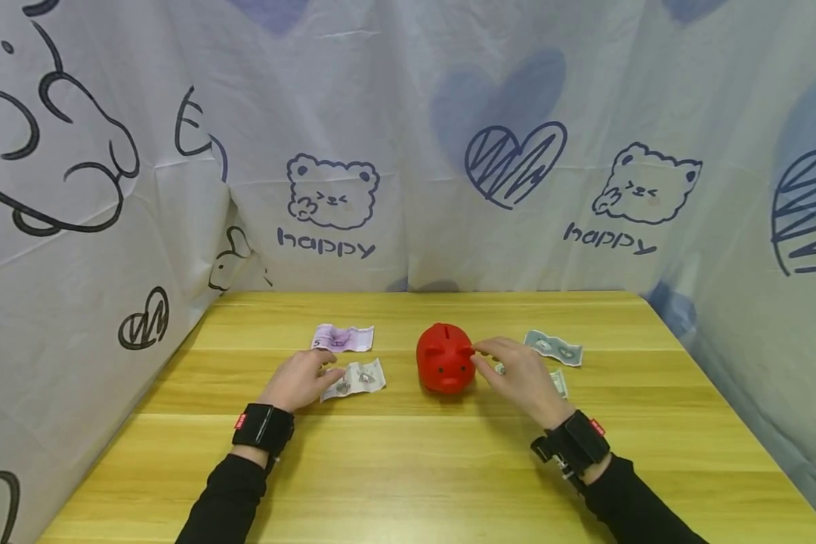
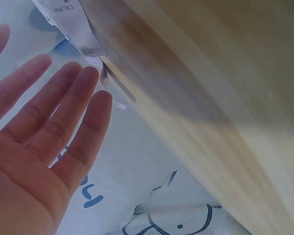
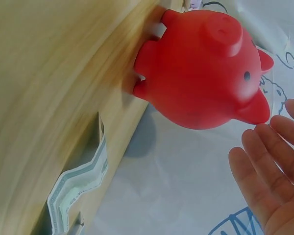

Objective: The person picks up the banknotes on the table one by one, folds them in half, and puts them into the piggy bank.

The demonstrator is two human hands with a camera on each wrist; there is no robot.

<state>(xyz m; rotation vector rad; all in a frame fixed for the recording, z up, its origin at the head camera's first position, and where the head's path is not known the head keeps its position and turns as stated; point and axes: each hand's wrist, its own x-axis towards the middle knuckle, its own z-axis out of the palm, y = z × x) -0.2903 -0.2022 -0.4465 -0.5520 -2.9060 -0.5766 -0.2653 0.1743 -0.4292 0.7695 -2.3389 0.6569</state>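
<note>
A red piggy bank (image 1: 445,361) stands upright mid-table, its slot on top and its snout toward me. My right hand (image 1: 527,381) is beside it, relaxed fingers right at one ear (image 3: 255,110) and holding nothing. On the left, my left hand (image 1: 301,379) hovers low with loosely extended fingers and an empty palm. Its fingertips overlap the edge of a pale grey banknote (image 1: 363,378) in the head view. Just behind lies a purple banknote (image 1: 345,339). The left wrist view shows a creased banknote (image 2: 76,22) beyond those fingertips.
Right of the piggy bank lies a wavy grey-green banknote (image 1: 553,347). Another banknote (image 1: 559,383) is partly hidden by my right hand. The wooden table (image 1: 408,483) meets a patterned white cloth (image 1: 408,151) behind and at both sides.
</note>
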